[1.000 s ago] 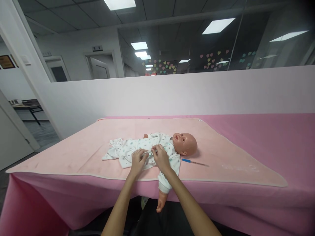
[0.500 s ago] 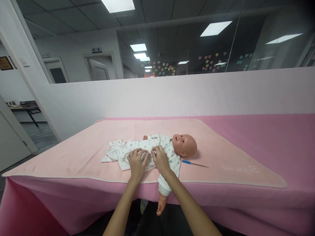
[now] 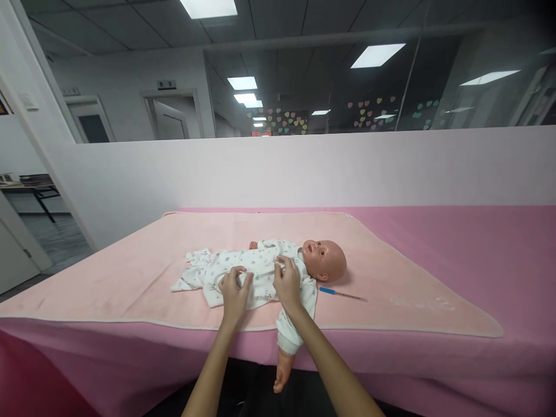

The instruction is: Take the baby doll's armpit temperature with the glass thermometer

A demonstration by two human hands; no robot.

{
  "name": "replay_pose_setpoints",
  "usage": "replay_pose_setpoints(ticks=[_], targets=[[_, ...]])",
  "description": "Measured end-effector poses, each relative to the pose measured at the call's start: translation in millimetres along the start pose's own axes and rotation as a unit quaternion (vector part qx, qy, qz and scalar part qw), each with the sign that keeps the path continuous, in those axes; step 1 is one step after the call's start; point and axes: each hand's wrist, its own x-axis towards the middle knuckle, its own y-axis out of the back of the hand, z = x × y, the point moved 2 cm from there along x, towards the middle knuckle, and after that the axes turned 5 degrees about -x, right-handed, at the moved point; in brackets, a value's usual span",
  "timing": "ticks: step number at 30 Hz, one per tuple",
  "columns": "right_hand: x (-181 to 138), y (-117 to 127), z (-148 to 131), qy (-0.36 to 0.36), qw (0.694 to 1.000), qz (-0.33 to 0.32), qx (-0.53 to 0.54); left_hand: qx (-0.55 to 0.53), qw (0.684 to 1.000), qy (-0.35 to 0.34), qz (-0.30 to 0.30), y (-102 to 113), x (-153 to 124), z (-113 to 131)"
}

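A baby doll (image 3: 325, 260) lies on its back on a light pink blanket (image 3: 130, 278), head to the right, dressed in a white patterned romper (image 3: 208, 269). My left hand (image 3: 234, 291) rests on the romper over the doll's belly, fingers bent and pinching the cloth. My right hand (image 3: 287, 281) lies on the doll's chest, fingers curled on the garment's front edge. One doll arm (image 3: 284, 359) hangs over the table's front edge.
A thin blue-handled stick (image 3: 341, 294) lies on the blanket just right of the doll's head. The table wears a darker pink cloth (image 3: 478, 249). A white partition (image 3: 304, 168) stands behind, with glass above it. A doorway opens at the left.
My left hand slid left and down the romper, away from my right hand. The right hand stayed on the chest. The camera drifted slightly.
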Motion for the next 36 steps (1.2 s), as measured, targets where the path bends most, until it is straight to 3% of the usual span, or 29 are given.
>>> replay_pose_setpoints(ticks=[4, 12, 15, 17, 21, 24, 27, 31, 36], targets=[[4, 4, 8, -0.066, 0.996, 0.046, 0.032, -0.026, 0.998, 0.031, 0.049, 5, 1, -4], [-1, 23, 1, -0.139, 0.986, 0.046, 0.085, -0.034, 0.992, 0.07, 0.098, 13, -1, -5], [-14, 54, 8, -0.162, 0.98, 0.035, 0.108, -0.008, 0.995, 0.057, 0.082, 14, -1, -4], [-22, 82, 24, -0.153, 0.983, 0.061, 0.076, 0.014, 0.996, 0.049, 0.069, 13, 0, -4], [-30, 137, 72, -0.082, 0.971, 0.136, -0.176, 0.061, 0.997, 0.033, 0.016, 9, 1, -1], [-31, 157, 103, -0.049, 0.942, 0.078, -0.323, 0.075, 0.997, 0.03, -0.006, 9, 3, 2], [-32, 161, 119, -0.039, 0.931, -0.011, -0.362, 0.075, 0.997, 0.03, -0.007, 9, 4, 3], [-26, 169, 113, -0.063, 0.944, -0.097, -0.309, 0.082, 0.996, 0.032, -0.017, 9, 5, 0], [-5, 186, 78, -0.144, 0.964, -0.124, -0.186, 0.087, 0.996, 0.017, -0.029, 10, 7, -7]])
